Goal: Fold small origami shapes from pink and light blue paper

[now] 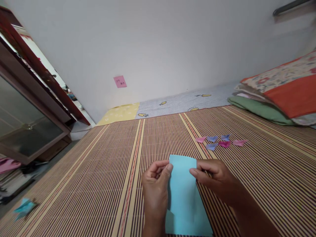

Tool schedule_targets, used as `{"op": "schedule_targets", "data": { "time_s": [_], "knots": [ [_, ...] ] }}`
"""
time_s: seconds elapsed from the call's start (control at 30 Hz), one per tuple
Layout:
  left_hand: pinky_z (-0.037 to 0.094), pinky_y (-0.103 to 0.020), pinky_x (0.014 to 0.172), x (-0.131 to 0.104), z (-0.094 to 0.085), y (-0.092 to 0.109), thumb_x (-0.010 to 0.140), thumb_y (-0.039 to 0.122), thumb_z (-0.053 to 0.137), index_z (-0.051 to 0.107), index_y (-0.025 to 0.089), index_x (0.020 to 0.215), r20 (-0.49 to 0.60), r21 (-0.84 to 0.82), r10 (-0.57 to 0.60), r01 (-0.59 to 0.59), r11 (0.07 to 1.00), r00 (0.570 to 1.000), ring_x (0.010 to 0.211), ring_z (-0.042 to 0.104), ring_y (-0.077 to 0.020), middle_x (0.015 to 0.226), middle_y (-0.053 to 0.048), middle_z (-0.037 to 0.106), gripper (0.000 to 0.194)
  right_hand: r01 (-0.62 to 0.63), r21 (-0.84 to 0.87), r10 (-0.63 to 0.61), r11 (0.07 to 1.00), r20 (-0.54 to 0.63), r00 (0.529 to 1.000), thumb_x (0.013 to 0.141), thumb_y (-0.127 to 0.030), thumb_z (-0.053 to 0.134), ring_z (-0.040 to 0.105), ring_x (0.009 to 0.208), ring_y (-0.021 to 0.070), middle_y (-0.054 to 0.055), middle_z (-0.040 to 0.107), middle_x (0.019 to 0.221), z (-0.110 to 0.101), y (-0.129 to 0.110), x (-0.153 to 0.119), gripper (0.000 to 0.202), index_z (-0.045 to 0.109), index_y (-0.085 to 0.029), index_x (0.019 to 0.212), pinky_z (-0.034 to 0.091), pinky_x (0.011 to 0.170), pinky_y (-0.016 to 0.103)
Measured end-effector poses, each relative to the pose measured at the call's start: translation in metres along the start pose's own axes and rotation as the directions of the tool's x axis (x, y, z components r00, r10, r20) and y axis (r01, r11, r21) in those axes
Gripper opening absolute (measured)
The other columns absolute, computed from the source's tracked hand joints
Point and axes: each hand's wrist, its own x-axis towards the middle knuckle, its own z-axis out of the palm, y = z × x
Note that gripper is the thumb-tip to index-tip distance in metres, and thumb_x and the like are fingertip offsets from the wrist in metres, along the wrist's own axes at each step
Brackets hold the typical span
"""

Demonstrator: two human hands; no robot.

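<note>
A light blue sheet of paper (184,191) is held up over the striped mat, its upper part narrow and its lower part wider, with a fold at the lower left. My left hand (156,184) pinches the paper's upper left edge between thumb and fingers. At the upper right edge, my right hand (214,176) grips it with the thumb in front and the fingers partly hidden behind. Beyond my right hand, several small folded papers in pink (224,144) and blue (212,138) lie in two rows on the mat.
A crumpled or folded teal paper (24,208) lies at the mat's left edge. Stacked pillows and cloths (288,98) rest at the right. A pink note (120,81) is on the wall behind. The striped mat (111,177) spreads beneath, with a glass-fronted cabinet (24,121) at left.
</note>
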Motion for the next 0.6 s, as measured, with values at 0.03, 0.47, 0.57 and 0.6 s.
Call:
{"op": "schedule_targets", "data": {
  "time_s": [0.03,0.47,0.57,0.6],
  "knots": [
    [0.053,-0.022,0.061,-0.0005,0.0003,0.0005,0.071,0.033,0.085,0.076,0.015,0.08,0.004,0.0,-0.001,0.001,1.0,1.0,0.066,0.068,-0.0145,0.071,-0.005,0.076,0.022,-0.003,-0.045,0.002,0.999,-0.019,1.0,0.097,-0.038,0.052,0.033,0.052,0.011,-0.006,0.032,0.057,0.001,-0.0005,0.0003,0.045,0.032,-0.022,0.06,0.025,0.049,0.027],
    [0.045,-0.02,0.055,-0.0024,-0.0011,-0.0023,0.078,0.042,0.081,0.065,0.015,0.08,0.065,-0.014,-0.045,0.046,0.999,0.997,0.058,0.055,-0.0103,0.067,0.0,0.064,0.031,-0.11,0.123,0.118,0.986,-0.058,0.991,0.096,-0.047,0.058,0.041,0.059,0.0135,-0.004,0.044,0.065,0.0049,-0.0015,0.0021,0.036,0.051,-0.021,0.071,0.033,0.054,0.026],
    [0.041,-0.018,0.053,-0.0044,-0.0004,-0.0043,0.082,0.042,0.078,0.062,0.016,0.083,0.091,-0.044,-0.054,0.058,0.997,0.994,0.055,0.05,-0.0086,0.065,0.003,0.059,0.03,-0.155,0.32,0.175,0.935,-0.034,0.984,0.091,-0.048,0.066,0.037,0.057,0.0123,-0.005,0.039,0.064,0.0082,0.0025,0.0036,0.037,0.051,-0.021,0.071,0.03,0.052,0.025],
    [0.04,-0.018,0.052,-0.0051,0.0001,-0.0047,0.083,0.041,0.078,0.061,0.017,0.084,0.1,-0.057,-0.056,0.062,0.996,0.993,0.055,0.049,-0.0079,0.065,0.004,0.057,0.03,-0.163,0.366,0.188,0.916,-0.032,0.982,0.089,-0.048,0.069,0.035,0.057,0.0119,-0.005,0.038,0.063,0.0097,0.0035,0.0039,0.038,0.05,-0.021,0.07,0.028,0.052,0.025]
  ]
}}
